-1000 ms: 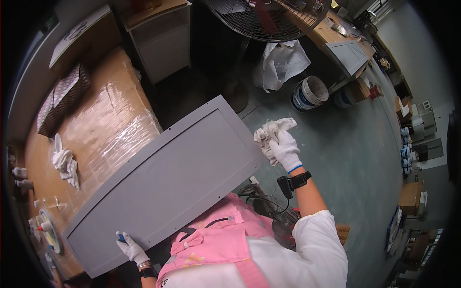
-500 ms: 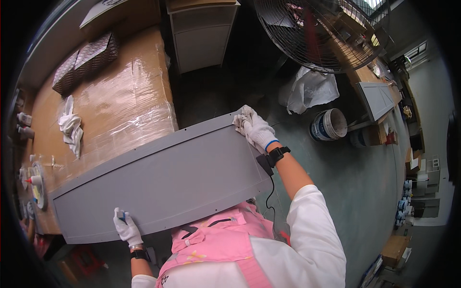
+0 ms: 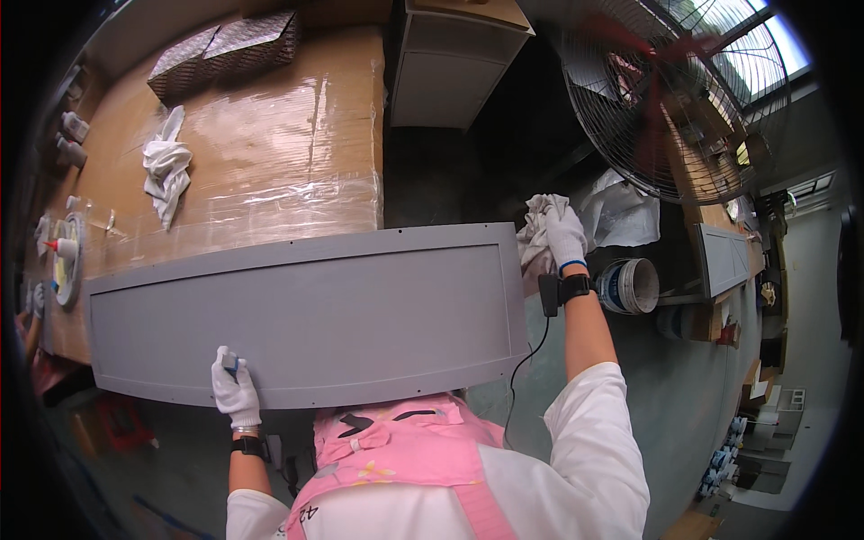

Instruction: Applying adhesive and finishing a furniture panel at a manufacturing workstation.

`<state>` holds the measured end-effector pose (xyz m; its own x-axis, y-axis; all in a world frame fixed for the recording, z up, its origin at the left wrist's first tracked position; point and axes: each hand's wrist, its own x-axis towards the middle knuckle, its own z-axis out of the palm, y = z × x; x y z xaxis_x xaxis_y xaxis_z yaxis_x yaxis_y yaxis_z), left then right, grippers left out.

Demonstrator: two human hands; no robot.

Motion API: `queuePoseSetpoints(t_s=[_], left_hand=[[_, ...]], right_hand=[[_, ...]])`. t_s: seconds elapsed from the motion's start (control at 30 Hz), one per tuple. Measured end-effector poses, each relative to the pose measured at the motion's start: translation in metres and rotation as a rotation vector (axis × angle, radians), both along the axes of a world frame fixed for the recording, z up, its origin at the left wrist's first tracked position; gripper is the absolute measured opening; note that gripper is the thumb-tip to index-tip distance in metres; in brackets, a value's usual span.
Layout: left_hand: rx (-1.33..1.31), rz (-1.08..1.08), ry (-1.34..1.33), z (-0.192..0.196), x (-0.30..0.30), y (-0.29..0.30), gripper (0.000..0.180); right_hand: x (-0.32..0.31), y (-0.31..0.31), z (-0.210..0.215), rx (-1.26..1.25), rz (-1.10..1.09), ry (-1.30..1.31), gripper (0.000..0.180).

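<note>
A long grey panel (image 3: pixel 306 315) with a raised border lies across in front of me, partly over the wrapped table. My left hand (image 3: pixel 238 396), in a white glove, is over its near left part, closed round a small blue-and-grey block (image 3: pixel 231 364). Just past the panel's right end, my gloved right hand (image 3: pixel 565 236) grips a crumpled off-white cloth (image 3: pixel 537 236). The cloth hangs beside the far right corner; whether it touches the edge I cannot tell.
Plastic film covers the brown table (image 3: pixel 297 117), which bears a white rag (image 3: pixel 167 166) and a woven box (image 3: pixel 225 52). A large caged fan (image 3: pixel 675 99) stands far right, above a bucket (image 3: pixel 639 286) and a white plastic bag (image 3: pixel 621 216). Another person's gloved hand (image 3: pixel 38 300) shows far left.
My right hand has moved with the cloth from the panel's far right corner to beyond its right end. The panel looks more level as the view turns. My left hand still holds the block.
</note>
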<state>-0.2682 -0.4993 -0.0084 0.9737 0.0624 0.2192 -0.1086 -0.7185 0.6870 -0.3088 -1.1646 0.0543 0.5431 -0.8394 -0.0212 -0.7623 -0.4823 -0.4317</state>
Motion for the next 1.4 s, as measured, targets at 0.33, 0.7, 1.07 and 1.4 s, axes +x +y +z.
queuePoseSetpoints(t_s=[0.33,0.7,1.07,1.4], left_hand=[[0.032,-0.012,0.034,0.003,0.005,-0.003,0.042],[0.069,-0.007,-0.009,0.007,0.002,-0.001,0.04],[0.147,-0.033,-0.051,0.009,0.005,-0.006,0.042],[0.166,-0.074,-0.071,0.022,0.012,-0.003,0.043]], right_hand=[[0.084,0.119,0.001,0.053,0.461,0.415,0.045],[0.116,0.202,0.002,0.076,0.517,0.343,0.046],[0.108,0.2,-0.003,-0.022,0.53,0.384,0.045],[0.214,0.421,0.013,0.057,0.899,0.254,0.042]])
